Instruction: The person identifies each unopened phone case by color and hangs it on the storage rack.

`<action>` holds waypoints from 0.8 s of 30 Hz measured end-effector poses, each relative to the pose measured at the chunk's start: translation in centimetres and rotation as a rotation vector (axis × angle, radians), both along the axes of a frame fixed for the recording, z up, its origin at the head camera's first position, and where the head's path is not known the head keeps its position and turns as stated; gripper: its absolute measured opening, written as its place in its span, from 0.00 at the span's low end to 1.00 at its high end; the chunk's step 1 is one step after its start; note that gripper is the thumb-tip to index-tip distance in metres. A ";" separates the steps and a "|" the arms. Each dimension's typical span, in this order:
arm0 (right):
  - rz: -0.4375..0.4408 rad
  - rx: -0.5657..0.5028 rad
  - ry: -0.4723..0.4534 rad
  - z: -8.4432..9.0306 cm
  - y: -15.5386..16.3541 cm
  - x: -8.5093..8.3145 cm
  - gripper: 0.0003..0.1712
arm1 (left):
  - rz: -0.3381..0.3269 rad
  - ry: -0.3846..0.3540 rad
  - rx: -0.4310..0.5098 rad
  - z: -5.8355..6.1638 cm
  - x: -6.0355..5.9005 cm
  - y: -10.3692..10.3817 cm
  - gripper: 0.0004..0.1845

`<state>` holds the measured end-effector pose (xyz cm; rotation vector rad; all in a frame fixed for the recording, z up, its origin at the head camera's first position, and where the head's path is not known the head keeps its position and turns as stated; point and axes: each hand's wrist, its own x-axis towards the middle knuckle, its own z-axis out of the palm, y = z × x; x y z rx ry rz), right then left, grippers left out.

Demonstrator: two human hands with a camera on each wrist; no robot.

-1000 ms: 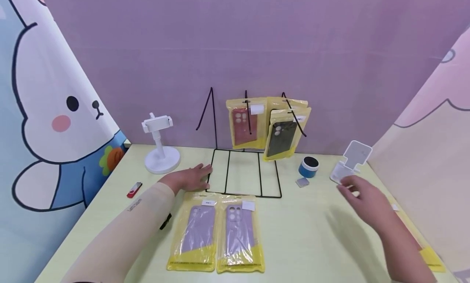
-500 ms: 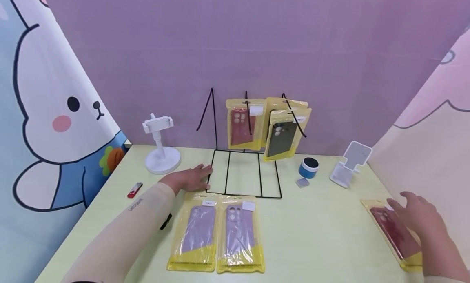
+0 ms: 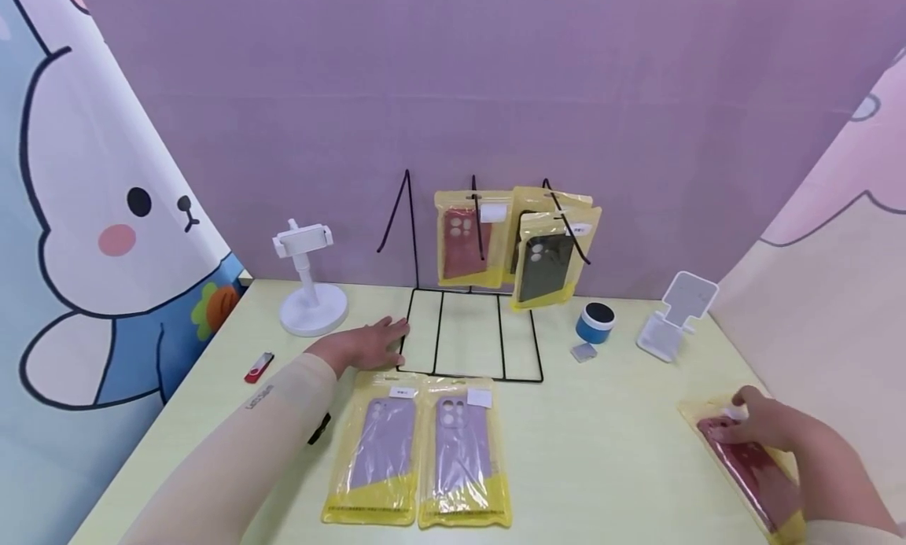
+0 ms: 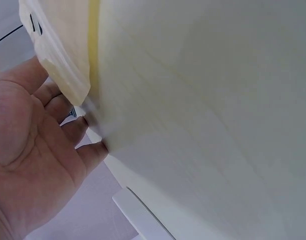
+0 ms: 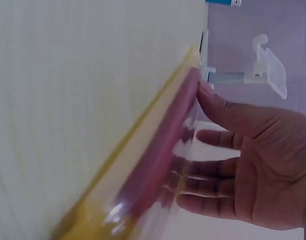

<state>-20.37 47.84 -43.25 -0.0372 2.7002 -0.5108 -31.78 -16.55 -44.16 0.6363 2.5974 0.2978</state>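
My right hand [image 3: 767, 423] grips the upper part of a dark red phone case in a yellow-edged clear bag [image 3: 753, 470] at the table's right side. Its thumb lies over the case and the fingers curl at the far edge; in the right wrist view the bag [image 5: 153, 155] slants beside the thumb. My left hand [image 3: 368, 344], fingers spread, rests on the table at the left edge of a black wire display rack [image 3: 439, 333]. From the rack's hooks hang a bagged red case [image 3: 463, 250] and a bagged black case [image 3: 543, 266], another bag partly hidden behind it.
Two bagged purple cases [image 3: 382, 443] lie in front of the rack. A white phone stand [image 3: 311, 309] and red USB stick [image 3: 259, 367] are at left. A blue jar-like object [image 3: 594, 323], small grey square [image 3: 583, 351] and white folding stand [image 3: 661, 336] are at right.
My right hand has moved from near the white folding stand to the right front and taken hold of the bagged red case, which has shifted slightly left. The left hand stays put.
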 end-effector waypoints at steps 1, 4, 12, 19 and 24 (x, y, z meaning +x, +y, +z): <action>0.017 -0.013 -0.011 0.1 -0.4 0.0 0.48 | 0.000 0.001 0.000 0.0 0.0 0.0 0.41; 0.025 -0.080 -0.086 0.0 -1.7 0.0 0.58 | 0.000 0.000 0.004 0.0 0.0 0.0 0.41; 0.026 -0.109 -0.132 0.1 -4.4 0.1 0.48 | 0.005 0.000 0.011 -0.3 -0.1 -0.2 0.41; 0.091 -0.077 -0.041 0.2 -6.9 -0.3 0.47 | 0.007 0.004 0.004 -0.3 -0.1 -0.3 0.41; 0.173 -0.011 0.080 0.5 -8.7 -0.7 0.37 | -0.001 -0.001 0.012 -0.2 -0.1 -0.2 0.41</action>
